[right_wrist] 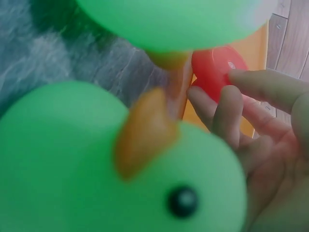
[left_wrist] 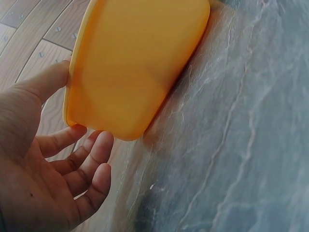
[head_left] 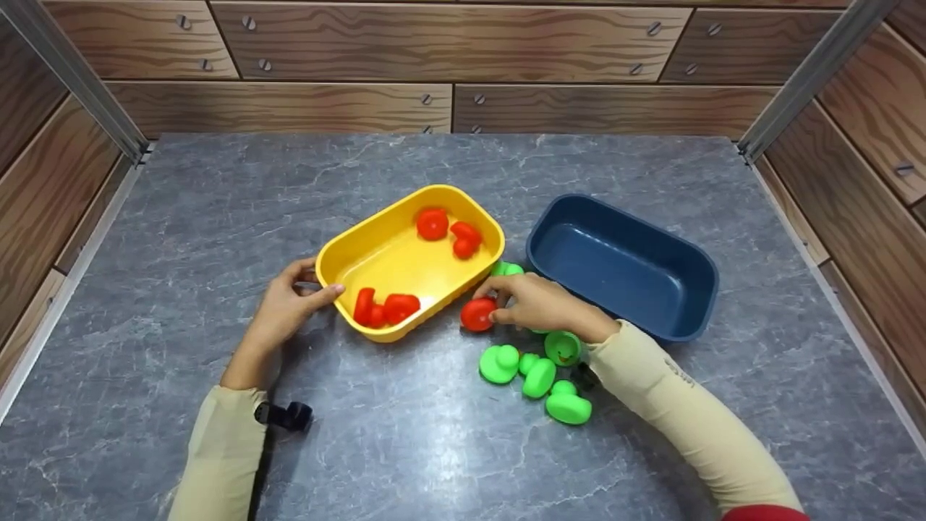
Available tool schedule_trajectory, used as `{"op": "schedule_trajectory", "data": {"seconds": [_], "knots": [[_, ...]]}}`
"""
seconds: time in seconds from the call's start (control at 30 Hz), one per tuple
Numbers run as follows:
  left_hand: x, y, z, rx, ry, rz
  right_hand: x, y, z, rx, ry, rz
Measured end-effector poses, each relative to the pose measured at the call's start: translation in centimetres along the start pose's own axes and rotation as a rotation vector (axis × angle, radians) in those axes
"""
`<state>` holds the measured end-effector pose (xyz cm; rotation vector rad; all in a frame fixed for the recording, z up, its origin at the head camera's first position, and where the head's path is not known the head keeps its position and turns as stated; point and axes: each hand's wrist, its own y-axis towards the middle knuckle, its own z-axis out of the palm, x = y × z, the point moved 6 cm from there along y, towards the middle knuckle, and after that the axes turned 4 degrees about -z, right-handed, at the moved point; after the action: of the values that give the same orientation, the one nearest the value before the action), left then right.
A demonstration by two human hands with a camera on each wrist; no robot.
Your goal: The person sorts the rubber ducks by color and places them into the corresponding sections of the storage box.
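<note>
Yellow tub [head_left: 376, 253] sits mid-table on the grey marbled table top [head_left: 217, 217]. Its long axis runs from near-left to far-right. Navy tub [head_left: 694, 304] lies just right of it, long axis from far-left to near-right, nothing showing inside.

Left hand [head_left: 286, 307] holds the yellow tub's near-left corner: thumb over the rim, fingers loosely curled under the outer wall. Left wrist view shows the tub's underside [left_wrist: 130, 67] and the fingers [left_wrist: 89, 162] only lightly bent, barely touching.

Right hand [head_left: 539, 304] lies on the table between the two tubs, just off the yellow tub's near long wall. Its fingertips pinch a red duck [head_left: 477, 315] that rests on the table top, touching or nearly touching the tub wall. Which way the duck faces cannot be told; in the right wrist view it is only a red blur [right_wrist: 217, 72] beyond the fingers [right_wrist: 227, 113].

Inside the yellow tub: red ducks in the far corner [head_left: 450, 231] and red ducks against the near wall [head_left: 383, 307]; exact count is unclear.

Green ducks [head_left: 539, 376] cluster near the right wrist, some half hidden under hand and sleeve; one green duck [head_left: 506, 269] peeks out beyond the knuckles. Two green ducks fill the right wrist view, out of focus, the nearer one [right_wrist: 72, 169] showing an orange beak and a black eye.

Wood-grain panels [head_left: 448, 43] wall in the table.
</note>
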<state>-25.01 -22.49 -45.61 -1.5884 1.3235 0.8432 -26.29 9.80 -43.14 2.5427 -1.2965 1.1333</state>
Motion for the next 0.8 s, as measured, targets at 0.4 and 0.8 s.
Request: {"op": "schedule_trajectory", "data": {"seconds": [0.4, 0.8], "knots": [[0.1, 0.0, 0.0, -0.001, -0.010, -0.005, 0.4, -0.9, -0.1, 0.000, 0.125, -0.038], [0.1, 0.0, 0.0, 0.002, 0.007, -0.003, 1.7, -1.6, -1.0, -0.043, 0.275, -0.104]]}}
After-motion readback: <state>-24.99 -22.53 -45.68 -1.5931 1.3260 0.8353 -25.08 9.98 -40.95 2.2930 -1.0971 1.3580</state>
